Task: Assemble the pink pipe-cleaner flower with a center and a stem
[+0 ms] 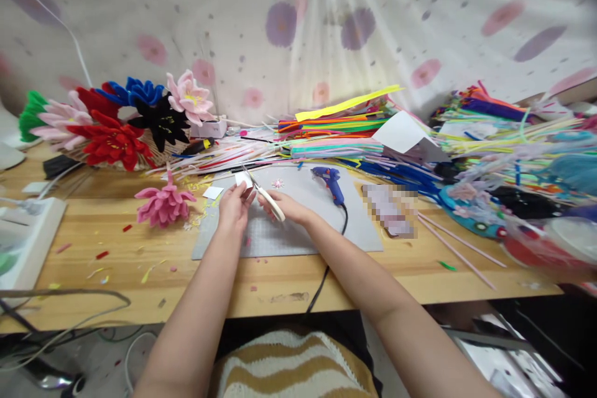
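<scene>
Two bare hands are working over a grey cutting mat (326, 233) in the head view, the mat lying near the front edge of a wooden table (153, 292). The left hand (236, 205) is pinching a small white paper piece (242, 182) between narrowly closed fingers, holding it above the mat's far left corner. The right hand (282, 206) is gripping white-handled scissors (273, 201), its fingers wrapping the handles, while the blades are reaching the paper; how far apart they are standing is too small to tell.

A white paper square (213, 193) is lying at the mat's left edge. Toward the mat's far edge a tiny pink-and-white flower (278, 184) is resting, and a blue hot glue gun (330, 183) is lying nearer the far right corner, its black cord (344, 224) trailing over the table's front edge. A pink fuzzy flower (164, 202) is sitting left of the mat, in front of a cluster of red, black, blue and pale pink flowers (114, 143). Along the table's far edge, coloured pipe cleaners (336, 148) are lying in bundles, a white sheet (401, 132) resting on them.
</scene>
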`<state>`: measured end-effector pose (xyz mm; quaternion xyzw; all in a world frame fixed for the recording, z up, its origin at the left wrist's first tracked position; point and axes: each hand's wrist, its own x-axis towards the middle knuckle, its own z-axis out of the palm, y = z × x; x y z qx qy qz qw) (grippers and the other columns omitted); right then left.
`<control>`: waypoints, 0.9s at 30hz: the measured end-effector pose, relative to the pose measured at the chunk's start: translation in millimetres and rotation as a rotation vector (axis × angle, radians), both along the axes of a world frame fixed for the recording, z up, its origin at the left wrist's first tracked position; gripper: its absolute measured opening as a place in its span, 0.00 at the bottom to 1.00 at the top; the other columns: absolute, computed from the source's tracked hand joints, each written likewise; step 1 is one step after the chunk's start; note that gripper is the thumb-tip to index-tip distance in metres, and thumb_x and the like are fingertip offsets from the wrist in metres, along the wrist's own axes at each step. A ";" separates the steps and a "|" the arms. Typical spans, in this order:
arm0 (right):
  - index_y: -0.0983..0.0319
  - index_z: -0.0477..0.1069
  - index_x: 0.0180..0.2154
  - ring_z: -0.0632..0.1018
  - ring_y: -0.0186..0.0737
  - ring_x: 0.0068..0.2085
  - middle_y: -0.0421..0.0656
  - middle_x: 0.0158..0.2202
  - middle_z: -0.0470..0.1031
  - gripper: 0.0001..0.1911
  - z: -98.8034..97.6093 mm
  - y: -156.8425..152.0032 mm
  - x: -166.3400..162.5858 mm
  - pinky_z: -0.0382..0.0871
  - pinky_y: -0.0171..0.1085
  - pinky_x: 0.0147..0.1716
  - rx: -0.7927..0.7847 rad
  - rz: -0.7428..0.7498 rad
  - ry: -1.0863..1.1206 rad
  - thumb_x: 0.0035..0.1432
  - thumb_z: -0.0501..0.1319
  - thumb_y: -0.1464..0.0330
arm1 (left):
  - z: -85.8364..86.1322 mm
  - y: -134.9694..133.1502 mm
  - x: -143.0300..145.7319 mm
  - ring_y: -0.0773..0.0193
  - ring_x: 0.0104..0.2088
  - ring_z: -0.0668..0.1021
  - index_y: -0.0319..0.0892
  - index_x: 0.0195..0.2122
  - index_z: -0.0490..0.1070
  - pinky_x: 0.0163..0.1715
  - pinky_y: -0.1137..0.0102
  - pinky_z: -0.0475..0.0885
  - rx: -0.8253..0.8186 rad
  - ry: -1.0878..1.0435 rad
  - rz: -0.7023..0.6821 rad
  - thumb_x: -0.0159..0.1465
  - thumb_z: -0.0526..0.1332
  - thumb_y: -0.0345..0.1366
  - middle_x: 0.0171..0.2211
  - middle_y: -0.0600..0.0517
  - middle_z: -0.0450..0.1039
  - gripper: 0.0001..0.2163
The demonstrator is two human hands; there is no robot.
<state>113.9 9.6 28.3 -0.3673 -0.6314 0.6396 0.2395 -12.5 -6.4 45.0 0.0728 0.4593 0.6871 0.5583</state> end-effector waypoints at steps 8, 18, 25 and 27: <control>0.62 0.60 0.28 0.63 0.25 0.17 0.33 0.19 0.59 0.27 -7.9 -0.7 -0.3 0.58 0.30 0.15 -0.031 -0.029 0.029 0.42 0.61 0.45 | -2.3 -2.1 0.2 0.71 0.26 0.76 0.38 0.27 0.64 0.32 0.73 0.72 -0.008 0.036 0.005 0.54 0.60 0.23 0.25 0.53 0.71 0.05; 0.61 0.59 0.26 0.62 0.26 0.17 0.32 0.17 0.59 0.25 -11.9 1.0 4.7 0.56 0.30 0.16 0.015 0.014 -0.029 0.45 0.60 0.46 | -2.0 -5.8 -4.6 0.68 0.27 0.78 0.39 0.28 0.63 0.31 0.73 0.73 -0.016 0.072 0.004 0.52 0.61 0.22 0.25 0.54 0.71 0.08; 0.62 0.58 0.25 0.61 0.26 0.18 0.32 0.17 0.59 0.24 -15.7 6.5 10.7 0.53 0.29 0.18 0.098 0.037 -0.111 0.45 0.59 0.47 | -3.4 -6.7 -9.2 0.69 0.26 0.78 0.39 0.29 0.63 0.30 0.74 0.73 -0.023 0.112 0.002 0.53 0.60 0.22 0.25 0.55 0.71 0.07; 0.62 0.57 0.24 0.61 0.26 0.18 0.32 0.17 0.58 0.24 -12.9 7.0 12.6 0.52 0.29 0.18 0.118 0.062 -0.130 0.46 0.59 0.47 | -4.1 -6.8 -10.7 0.69 0.27 0.78 0.39 0.29 0.63 0.30 0.74 0.73 -0.014 0.129 -0.003 0.52 0.60 0.22 0.26 0.55 0.71 0.08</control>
